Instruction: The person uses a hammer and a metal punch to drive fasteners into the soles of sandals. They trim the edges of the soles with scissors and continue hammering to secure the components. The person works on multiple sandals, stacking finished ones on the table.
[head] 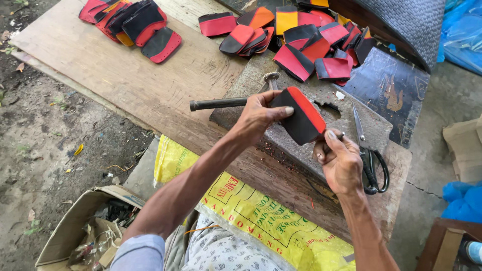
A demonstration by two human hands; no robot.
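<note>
My left hand (258,114) and my right hand (340,160) together hold one black leather-like piece with a red edge (301,118) above a grey metal slab (346,113). The left hand's thumb presses on the piece's upper left. At the piece's lower right corner my right hand pinches it with thumb and fingers. A hammer (221,103) with a dark handle lies on the slab just behind my left hand. Black-handled scissors (369,155) lie on the slab right of my right hand.
Heaps of red, black and orange cut pieces (306,37) lie at the back of the wooden table (125,75), another heap (133,22) at the far left. A yellow sack (251,211) covers my lap. A cardboard box (85,226) stands on the ground at left.
</note>
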